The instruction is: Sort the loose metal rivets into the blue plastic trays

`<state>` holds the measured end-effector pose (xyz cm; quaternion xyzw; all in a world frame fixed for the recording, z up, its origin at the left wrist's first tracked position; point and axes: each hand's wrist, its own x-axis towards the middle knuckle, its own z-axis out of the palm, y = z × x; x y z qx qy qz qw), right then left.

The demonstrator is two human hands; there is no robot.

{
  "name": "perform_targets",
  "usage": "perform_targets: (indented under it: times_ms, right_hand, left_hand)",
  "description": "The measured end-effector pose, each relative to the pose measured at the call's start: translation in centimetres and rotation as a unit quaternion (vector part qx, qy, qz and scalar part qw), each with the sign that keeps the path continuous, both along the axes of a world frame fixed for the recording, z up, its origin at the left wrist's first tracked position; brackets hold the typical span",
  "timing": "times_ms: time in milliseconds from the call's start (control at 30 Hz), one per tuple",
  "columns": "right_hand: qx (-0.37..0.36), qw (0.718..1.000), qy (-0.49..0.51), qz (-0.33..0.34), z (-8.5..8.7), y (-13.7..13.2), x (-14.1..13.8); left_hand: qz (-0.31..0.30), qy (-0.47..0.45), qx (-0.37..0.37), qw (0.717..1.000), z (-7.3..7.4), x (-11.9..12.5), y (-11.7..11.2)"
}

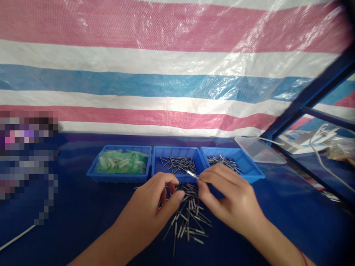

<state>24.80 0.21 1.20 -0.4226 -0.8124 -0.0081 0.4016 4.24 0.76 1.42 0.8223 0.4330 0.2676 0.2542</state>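
Observation:
Between the thumb and forefinger of my right hand is a silvery blind rivet, its bright end pointing up and left over the front edge of the middle bin. My left hand hovers on the other side, thumb and forefinger curved and apart with a gap between their tips; its other fingers are partly hidden. Below and between both hands lies a loose pile of blind rivets on the dark blue tabletop. Just beyond, the middle blue bin holds several thin metal pins or rivets.
A left blue bin contains green plastic packets. The right blue bin holds more thin metal pieces, partly behind my right hand. A clear plastic lid lies by a blue metal frame. Striped sheeting hangs behind.

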Motion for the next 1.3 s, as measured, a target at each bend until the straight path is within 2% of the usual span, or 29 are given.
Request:
perform_targets:
  times_ms: [67,133,233,300,400,567,667,733,867,1033,1133,1300]
  right_hand:
    - [0.041,0.993,-0.014,-0.106,0.3,0.6,1.6]
    - [0.043,0.978,-0.07,-0.193,0.3,1.5,3.6]
    - [0.021,0.946,-0.184,-0.265,-0.4,2.7,5.8]
    - [0.017,0.937,-0.204,-0.283,-0.9,3.0,6.2]
    - [0.016,0.957,-0.167,-0.237,-1.0,2.8,5.0]
    - [-0.006,0.992,-0.115,-0.061,-0.5,1.2,1.7]
    - [-0.069,0.989,-0.125,0.036,-0.8,0.3,0.2]
    - [-0.123,0.98,-0.141,0.07,-1.1,0.0,-0.4]
    - [-0.184,0.967,-0.147,0.093,-1.8,-0.2,-1.1]
    - [-0.234,0.965,-0.028,0.115,-1.9,-0.3,-1.6]
    - [-0.242,0.962,0.038,0.125,-1.9,-0.4,-1.8]
    - [-0.259,0.956,0.069,0.119,-2.0,-0.4,-2.0]
  left_hand:
    - [-0.026,0.057,0.024,0.998,0.0,-0.1,0.0]
    - [-0.053,0.12,0.046,0.99,0.0,-0.3,0.1]
    - [-0.072,0.198,0.038,0.977,0.0,-0.4,0.1]
    - [-0.074,0.236,0.026,0.969,-0.1,-0.4,0.0]
    - [-0.072,0.271,0.023,0.96,-0.3,-0.3,-0.1]
    - [-0.067,0.289,0.038,0.954,-1.0,-0.1,0.3]
    - [-0.06,0.293,0.058,0.952,-1.2,-0.2,0.5]
    - [-0.057,0.278,0.077,0.956,-1.2,-0.2,0.6]
    - [-0.051,0.199,0.099,0.974,-1.0,0.0,0.4]
    - [-0.006,0.03,0.017,0.999,-1.1,0.3,0.0]
    - [0.013,-0.048,-0.03,0.998,-1.3,0.4,0.0]
    - [0.033,-0.094,-0.071,0.993,-1.6,0.5,0.3]
